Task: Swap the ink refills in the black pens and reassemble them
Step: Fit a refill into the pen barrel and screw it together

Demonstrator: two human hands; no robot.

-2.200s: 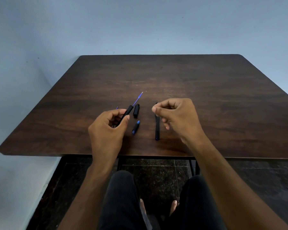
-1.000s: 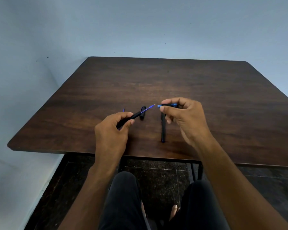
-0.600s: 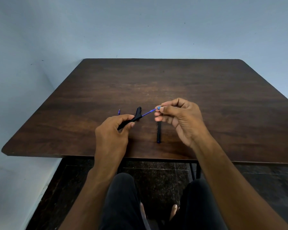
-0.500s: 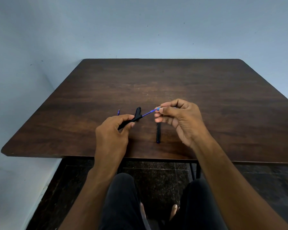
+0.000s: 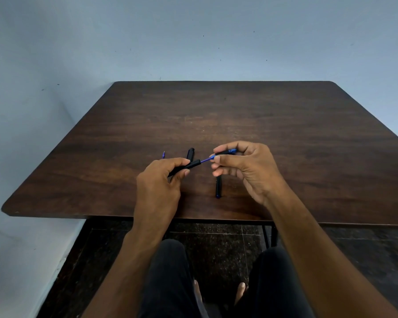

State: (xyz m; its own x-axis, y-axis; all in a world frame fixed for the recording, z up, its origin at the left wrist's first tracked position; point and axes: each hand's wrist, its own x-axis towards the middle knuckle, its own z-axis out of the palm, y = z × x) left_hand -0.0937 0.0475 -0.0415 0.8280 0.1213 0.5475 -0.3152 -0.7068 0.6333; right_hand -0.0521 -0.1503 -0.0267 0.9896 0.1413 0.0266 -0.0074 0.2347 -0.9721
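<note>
1. Near edge of surface [image 5: 308, 157]: one black barrel [image 5: 218, 187] lies loose, pointing away from the person, just under the R hand. A bit of blue shows at its near end. Looks part-assembled at best; can't tell if a refill is in it.
2. L hand [image 5: 161, 180]: closed round 2nd barrel [image 5: 189, 166], thumb & fingers pinching it, open end aimed right. Blue refill [image 5: 206, 159] sticks out of that end, so it's seated but not closed up.
3. R hand [image 5: 244, 164]: fingertips pinched on a small black tip piece w/ blue end [image 5: 228, 151], right at the refill's free end. Judged step: threading tip piece over refill, then screw down onto barrel.
4. Farther back: black cap [image 5: 190, 154] lies on surface just behind L hand, not fitted.
5. Far left: small blue bit [image 5: 163, 154] peeks past L hand; too small to ID.
6. Progress est.: pens apart, one refill in. Left: close this pen, finish the other, cap.
</note>
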